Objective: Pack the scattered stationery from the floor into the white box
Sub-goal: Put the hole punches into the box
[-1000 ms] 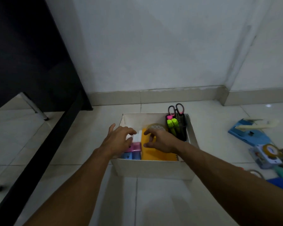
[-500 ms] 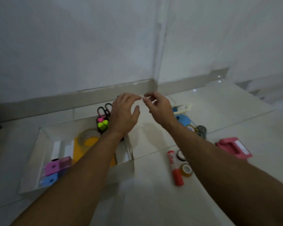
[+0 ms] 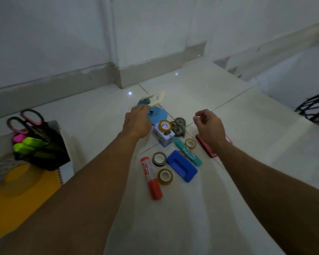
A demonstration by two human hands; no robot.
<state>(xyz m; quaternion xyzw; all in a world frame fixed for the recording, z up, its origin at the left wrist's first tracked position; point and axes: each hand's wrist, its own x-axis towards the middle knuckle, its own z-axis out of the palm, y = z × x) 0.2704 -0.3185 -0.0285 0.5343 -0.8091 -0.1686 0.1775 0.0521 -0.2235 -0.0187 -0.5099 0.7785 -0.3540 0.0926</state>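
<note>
Your left hand [image 3: 137,121] hovers empty, fingers loosely curled, over the blue hole punch [image 3: 156,114], your right hand [image 3: 209,126] half-curled and empty, both positioned above stationery clustered on the floor [image 3: 191,208], the white box [image 3: 67,142] lying left.

Pale glossy tiled floor [image 3: 201,208], thin grout lines crossing it. White wall [image 3: 63,34] behind the floor, a grey skirting board [image 3: 50,85] along its foot. Square pillar [image 3: 155,30] juts from the wall. Black wire frame [image 3: 315,107] stands on the floor, far right of the pillar, cut off by the edge.
</note>
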